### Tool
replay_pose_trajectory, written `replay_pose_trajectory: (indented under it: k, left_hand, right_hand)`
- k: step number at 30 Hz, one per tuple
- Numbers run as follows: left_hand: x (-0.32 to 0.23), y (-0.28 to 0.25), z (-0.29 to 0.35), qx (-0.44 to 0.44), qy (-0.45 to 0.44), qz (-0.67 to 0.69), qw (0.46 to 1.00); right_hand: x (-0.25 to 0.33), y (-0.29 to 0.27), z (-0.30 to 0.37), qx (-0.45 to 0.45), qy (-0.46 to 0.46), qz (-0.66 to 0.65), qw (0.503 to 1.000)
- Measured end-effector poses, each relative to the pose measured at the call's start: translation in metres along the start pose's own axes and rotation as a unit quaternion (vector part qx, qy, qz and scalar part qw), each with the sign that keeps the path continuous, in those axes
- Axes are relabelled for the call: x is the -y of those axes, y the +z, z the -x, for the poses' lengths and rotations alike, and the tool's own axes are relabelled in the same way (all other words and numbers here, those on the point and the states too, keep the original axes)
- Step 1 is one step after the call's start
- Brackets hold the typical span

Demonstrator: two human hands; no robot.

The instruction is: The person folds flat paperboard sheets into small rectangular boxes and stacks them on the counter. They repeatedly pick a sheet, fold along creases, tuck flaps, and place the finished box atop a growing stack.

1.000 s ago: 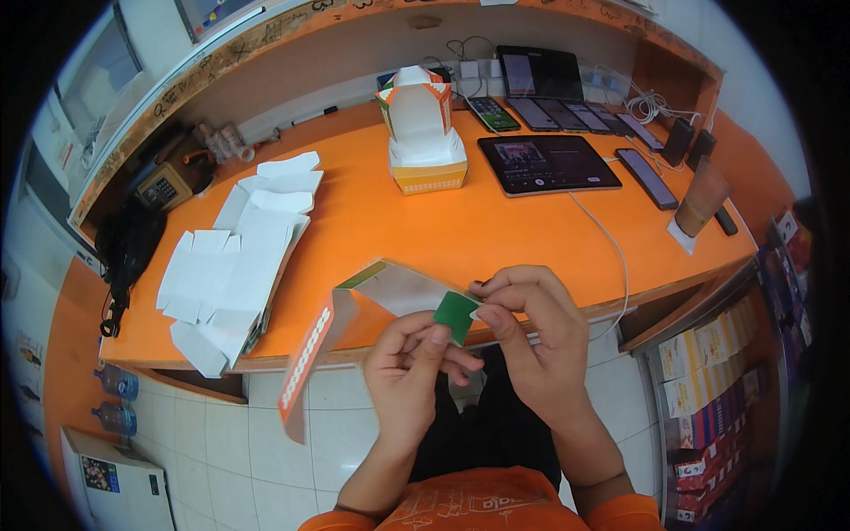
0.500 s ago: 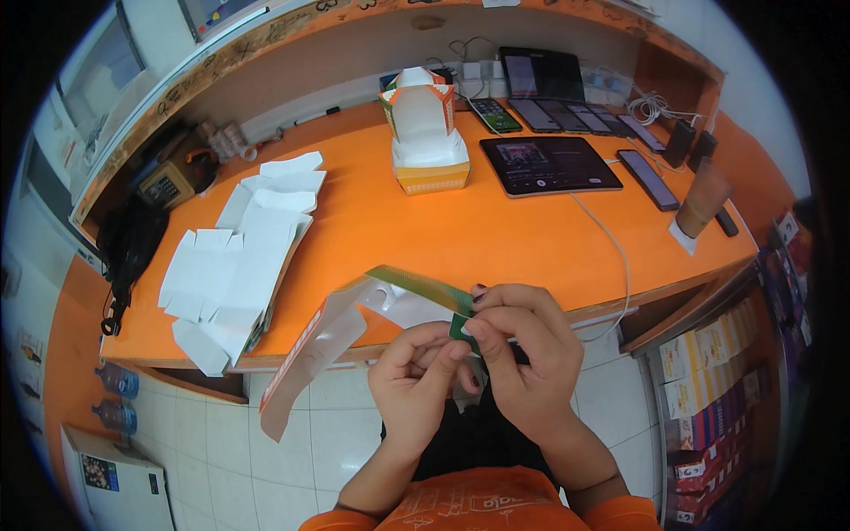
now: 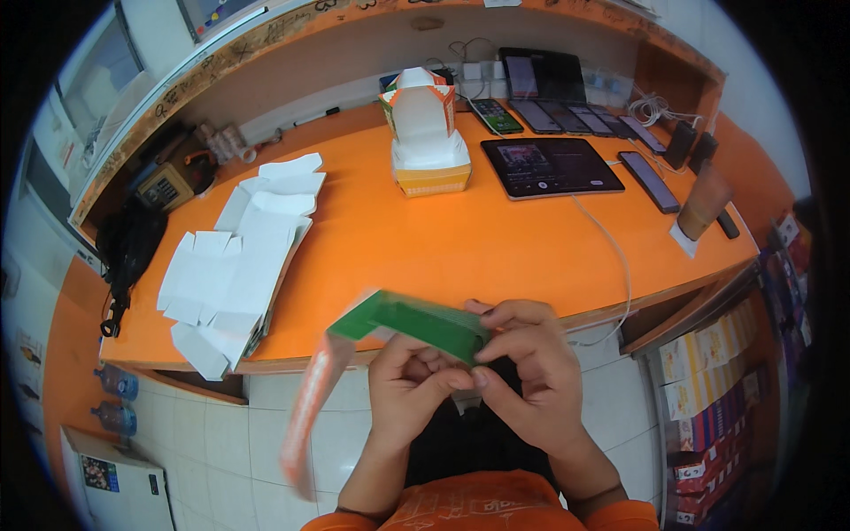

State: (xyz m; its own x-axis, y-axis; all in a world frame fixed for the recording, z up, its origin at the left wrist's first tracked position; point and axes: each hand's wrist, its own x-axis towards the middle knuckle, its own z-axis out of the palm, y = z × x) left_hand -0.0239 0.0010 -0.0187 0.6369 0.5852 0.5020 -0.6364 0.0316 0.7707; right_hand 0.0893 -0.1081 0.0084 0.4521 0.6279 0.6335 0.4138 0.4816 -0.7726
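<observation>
A partly folded cardboard food box (image 3: pixel 425 324), green on its near panel with a red-and-white flap trailing down to the left, is between my hands just off the desk's front edge. The thumb and fingers of my right hand (image 3: pixel 529 376) pinch its right end. Closed at the box's lower edge, my left hand (image 3: pixel 413 380) has its thumb pointing toward the right thumb. Some of the left fingers are hidden behind the panel. On the desk to the left lies a stack of flat white box blanks (image 3: pixel 239 265). Folded boxes (image 3: pixel 432 177) stand nested at the back.
The orange desk (image 3: pixel 390 239) stretches ahead. A tablet (image 3: pixel 549 166), several phones (image 3: pixel 649 181) and a cup with a brown drink (image 3: pixel 704 208) occupy its right side. A white cable (image 3: pixel 620 252) hangs over the front edge. A black bag (image 3: pixel 128 239) sits far left.
The box has turned in my hands, so its green outer face shows now instead of the white inside. Its long flap has swung lower. Both hands stay on it.
</observation>
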Motion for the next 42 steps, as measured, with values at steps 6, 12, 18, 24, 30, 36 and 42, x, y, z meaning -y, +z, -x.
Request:
replay_pose_trajectory:
  k: [6,12,18,24,30,36,42]
  left_hand:
    - [-0.008,0.001,0.003,-0.158,0.066,-0.113,0.979]
    - [-0.011,0.010,-0.001,-0.215,-0.007,0.013,0.977]
    - [-0.002,0.016,0.005,-0.192,-0.055,-0.023,0.980]
    - [0.011,0.007,0.001,-0.184,0.000,-0.300,0.936]
    - [0.022,-0.006,0.010,-0.131,-0.056,0.097,0.985]
    - [0.031,-0.019,0.023,-0.147,-0.127,0.473,0.859]
    - [0.027,-0.014,0.024,-0.145,-0.130,0.446,0.874]
  right_hand:
    - [-0.007,0.006,0.004,-0.030,-0.132,0.213,0.968]
    - [-0.014,0.011,0.002,0.022,-0.139,0.360,0.922]
    - [-0.009,0.015,-0.005,-0.051,-0.179,0.327,0.927]
    - [-0.003,0.004,-0.023,-0.064,-0.162,0.233,0.957]
    - [0.000,0.008,-0.027,-0.056,-0.111,0.157,0.980]
    - [-0.003,0.010,-0.025,-0.068,-0.118,0.182,0.974]
    - [-0.003,0.011,-0.024,-0.065,-0.117,0.171,0.976]
